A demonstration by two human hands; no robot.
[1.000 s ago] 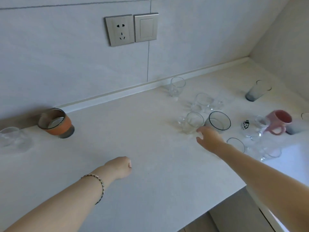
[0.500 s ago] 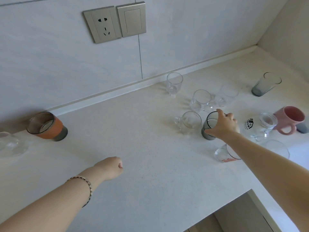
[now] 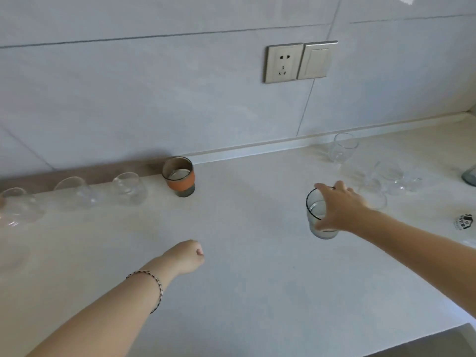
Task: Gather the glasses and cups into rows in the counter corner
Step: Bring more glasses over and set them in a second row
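My right hand (image 3: pixel 340 206) grips a dark-rimmed smoky glass (image 3: pixel 315 215) from above by its rim, over the middle right of the pale counter (image 3: pixel 244 292). My left hand (image 3: pixel 186 255) is curled into a fist above the counter's middle and holds nothing. An orange-banded cup (image 3: pixel 179 179) stands against the back wall. Left of it a row of clear glasses (image 3: pixel 127 188) runs along the wall. At the right stand more clear glasses (image 3: pixel 343 148), blurred, and a printed glass (image 3: pixel 463 222) at the frame edge.
A wall socket and switch (image 3: pixel 300 61) sit on the tiled back wall. The counter's front edge (image 3: pixel 422 338) cuts across the lower right. A dark-based tumbler (image 3: pixel 470 176) shows at the right border.
My right hand has taken the dark-rimmed glass from among the scattered glasses and carried it left. The view has swung left, showing the row of glasses by the wall. My left fist stayed put.
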